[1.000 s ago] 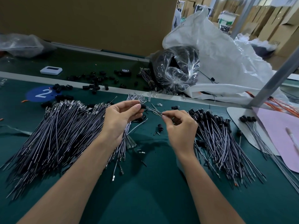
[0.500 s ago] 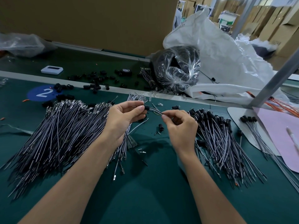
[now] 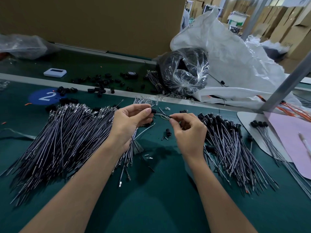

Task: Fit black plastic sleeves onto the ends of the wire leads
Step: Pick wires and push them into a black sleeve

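The step in hand looks to be the fitting itself. The left hand [image 3: 133, 121] pinches a small black sleeve [image 3: 153, 111] between thumb and forefinger, held up above the bench [image 3: 159, 199]. The right hand [image 3: 188, 132] pinches a thin wire lead [image 3: 162, 114] close to its end, with its other fingers curled in. The wire lead runs from the right fingers to the mouth of the sleeve and seems to touch or just enter it. How far in it sits cannot be told, as the part is small and dark. To the left, under and beside the left wrist, lies a large fan of bare leads [image 3: 67, 137] with metal tips. To the right lies a smaller heap of sleeved leads [image 3: 227, 140], which suggests the job is begun with much left. Spare sleeves [image 3: 101, 88] lie scattered along the far edge of the bench. The next move, I judge, calls for a steady push along the lead's own line with the sleeve held square. The grip should stay near the tip so the thin wire does not buckle, and the finished piece then goes onto the right-hand heap.
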